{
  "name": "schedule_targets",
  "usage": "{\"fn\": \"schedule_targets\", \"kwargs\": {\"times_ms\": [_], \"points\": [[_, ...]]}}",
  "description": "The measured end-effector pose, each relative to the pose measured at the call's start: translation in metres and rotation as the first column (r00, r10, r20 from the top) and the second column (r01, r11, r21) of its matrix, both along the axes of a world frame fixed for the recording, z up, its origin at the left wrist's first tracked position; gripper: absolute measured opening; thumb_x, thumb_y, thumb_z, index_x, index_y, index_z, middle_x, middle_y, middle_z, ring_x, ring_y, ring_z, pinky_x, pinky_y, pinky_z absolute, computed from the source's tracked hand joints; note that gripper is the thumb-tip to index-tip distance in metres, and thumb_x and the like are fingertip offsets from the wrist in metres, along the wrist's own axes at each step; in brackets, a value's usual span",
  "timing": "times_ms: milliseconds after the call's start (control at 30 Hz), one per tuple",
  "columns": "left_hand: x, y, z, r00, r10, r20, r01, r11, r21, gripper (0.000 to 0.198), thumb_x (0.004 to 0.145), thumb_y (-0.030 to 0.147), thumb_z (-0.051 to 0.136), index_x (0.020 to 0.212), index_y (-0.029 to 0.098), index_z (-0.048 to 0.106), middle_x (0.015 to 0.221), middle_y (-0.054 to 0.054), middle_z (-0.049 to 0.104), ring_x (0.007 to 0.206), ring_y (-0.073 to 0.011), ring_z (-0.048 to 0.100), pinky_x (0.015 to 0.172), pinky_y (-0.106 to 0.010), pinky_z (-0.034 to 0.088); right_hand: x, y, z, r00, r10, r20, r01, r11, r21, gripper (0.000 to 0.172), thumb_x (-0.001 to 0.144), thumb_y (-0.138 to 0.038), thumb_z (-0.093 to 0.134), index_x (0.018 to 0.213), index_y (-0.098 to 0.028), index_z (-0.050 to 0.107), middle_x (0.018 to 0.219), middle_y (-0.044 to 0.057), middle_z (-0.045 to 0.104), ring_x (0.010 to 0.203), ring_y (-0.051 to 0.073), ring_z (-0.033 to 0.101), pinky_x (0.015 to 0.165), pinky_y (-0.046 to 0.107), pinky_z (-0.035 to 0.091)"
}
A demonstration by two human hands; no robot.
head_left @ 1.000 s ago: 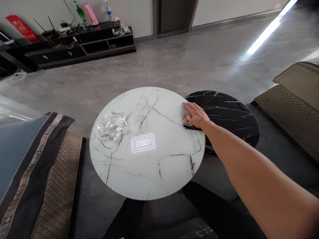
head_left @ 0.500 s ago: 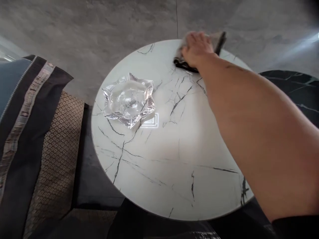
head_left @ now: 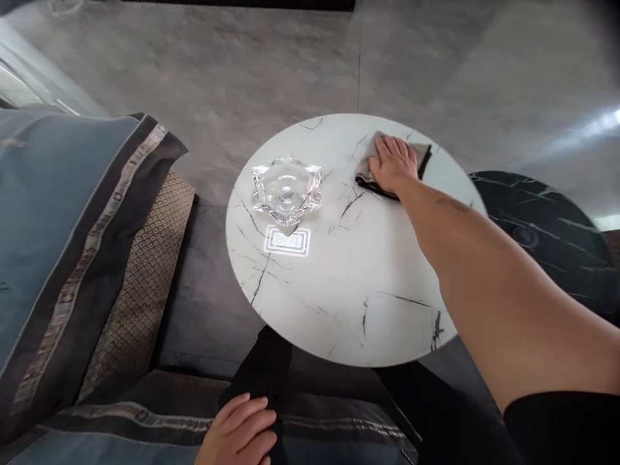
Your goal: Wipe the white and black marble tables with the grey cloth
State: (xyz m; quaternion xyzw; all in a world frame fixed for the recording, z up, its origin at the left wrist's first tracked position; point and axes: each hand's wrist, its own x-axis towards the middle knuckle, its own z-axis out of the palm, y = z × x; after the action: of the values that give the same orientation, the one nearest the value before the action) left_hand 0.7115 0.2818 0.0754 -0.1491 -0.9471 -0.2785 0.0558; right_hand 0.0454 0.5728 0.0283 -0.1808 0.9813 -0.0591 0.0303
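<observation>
My right hand (head_left: 394, 161) lies flat with fingers spread on a folded grey cloth (head_left: 367, 172) with a dark edge. The cloth rests on a round white marble-patterned table (head_left: 358, 278), toward its far right side. Left of the cloth sits a clear, star-shaped glass dish (head_left: 287, 190). At the bottom of the view, my left hand (head_left: 239, 431) rests at my leg, fingers stretched out and holding nothing.
A lower black marble-patterned round table (head_left: 542, 226) stands to the right, partly behind my forearm. On the left is a sofa with a blue-grey cushion (head_left: 58, 194) and a woven-pattern base (head_left: 150, 252). Grey floor (head_left: 271, 71) surrounds the tables.
My view has shifted, so the table sits lower and looks smaller. My right hand, blurred before, now presses the cloth flat on the tabletop. My left hand has come into view.
</observation>
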Motion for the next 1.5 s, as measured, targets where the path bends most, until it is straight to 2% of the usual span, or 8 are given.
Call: {"fn": "schedule_targets", "kwargs": {"times_ms": [167,333,600,933,1067,1233,1367,1500], "points": [[-0.011,0.000,0.027,0.993,-0.008,0.117,0.006,1.000,0.015,0.028,0.095,0.020,0.059,0.116,0.030,0.075,0.122,-0.006,0.082,0.124,-0.0275,0.073,0.116,-0.050,0.056,0.116,0.108,-0.009,0.968,-0.247,-0.053,0.251,0.965,0.080,0.075,0.114,-0.051,0.026,0.181,-0.016,0.022,0.185,0.013,0.014,0.169,0.037,0.015,0.136,0.069,0.020],[-0.005,-0.001,0.033,0.999,0.001,0.053,-0.007,0.994,0.111,0.021,0.096,0.021,0.062,0.110,0.028,0.075,0.116,-0.006,0.082,0.117,-0.0278,0.075,0.114,-0.054,0.055,0.263,0.131,0.000,0.913,-0.403,-0.056,0.407,0.904,0.128,0.076,0.114,-0.052,0.019,0.180,-0.016,0.025,0.184,0.012,0.018,0.169,0.034,0.018,0.136,0.063,0.024],[0.000,0.008,0.022,0.999,-0.009,0.047,0.004,0.995,0.100,0.014,0.096,0.021,0.063,0.101,0.025,0.075,0.109,-0.006,0.083,0.108,-0.0273,0.077,0.111,-0.054,0.056,0.399,0.025,0.011,0.924,-0.373,0.086,0.358,0.921,0.154,0.076,0.114,-0.051,0.019,0.183,-0.017,0.015,0.187,0.004,0.003,0.173,0.033,0.002,0.141,0.059,0.010],[0.004,0.008,0.026,0.996,0.011,0.088,-0.010,1.000,-0.014,0.016,0.096,0.023,0.062,0.098,0.024,0.078,0.108,-0.010,0.083,0.113,-0.0287,0.075,0.108,-0.051,0.056,0.451,-0.105,0.043,0.923,0.191,0.334,-0.159,0.980,-0.121,0.080,0.111,-0.049,0.040,0.183,-0.020,0.017,0.186,0.000,-0.006,0.174,0.030,-0.008,0.142,0.058,-0.001],[0.011,0.010,0.027,0.990,0.007,0.144,0.013,0.991,-0.135,0.019,0.099,0.027,0.061,0.103,0.024,0.079,0.114,-0.010,0.082,0.118,-0.0302,0.074,0.116,-0.055,0.051,0.485,-0.052,0.049,0.940,0.201,0.277,-0.137,0.963,-0.232,0.077,0.110,-0.044,0.047,0.180,-0.020,0.028,0.186,0.001,-0.004,0.175,0.027,-0.002,0.143,0.052,0.006],[-0.008,0.026,0.016,0.981,0.041,0.187,0.011,0.963,-0.270,0.050,0.099,0.032,0.061,0.147,0.021,0.068,0.157,-0.015,0.067,0.148,-0.0353,0.059,0.126,-0.058,0.043,0.559,0.095,0.051,0.971,0.176,0.165,-0.136,0.964,-0.226,0.064,0.101,-0.027,0.052,0.165,-0.021,0.057,0.184,0.006,0.020,0.173,0.027,0.014,0.142,0.055,0.013],[-0.074,0.050,0.006,0.994,0.057,0.096,-0.029,0.964,-0.265,0.063,0.102,0.035,0.056,0.162,0.017,0.055,0.175,-0.018,0.047,0.165,-0.0347,0.039,0.135,-0.054,0.034,0.605,0.198,0.059,0.994,-0.007,0.104,0.024,0.988,-0.155,0.052,0.105,-0.028,0.047,0.153,-0.021,0.068,0.173,0.010,0.045,0.169,0.029,0.029,0.140,0.060,0.017],[-0.149,0.088,0.000,0.965,0.229,0.127,-0.173,0.922,-0.347,0.071,0.105,0.044,0.052,0.168,0.012,0.047,0.182,-0.021,0.033,0.170,-0.0387,0.026,0.138,-0.057,0.025,0.633,0.233,0.057,0.975,-0.178,0.134,0.193,0.975,-0.108,0.051,0.107,-0.036,0.048,0.152,-0.023,0.069,0.168,0.010,0.052,0.166,0.033,0.035,0.137,0.063,0.023]]}}
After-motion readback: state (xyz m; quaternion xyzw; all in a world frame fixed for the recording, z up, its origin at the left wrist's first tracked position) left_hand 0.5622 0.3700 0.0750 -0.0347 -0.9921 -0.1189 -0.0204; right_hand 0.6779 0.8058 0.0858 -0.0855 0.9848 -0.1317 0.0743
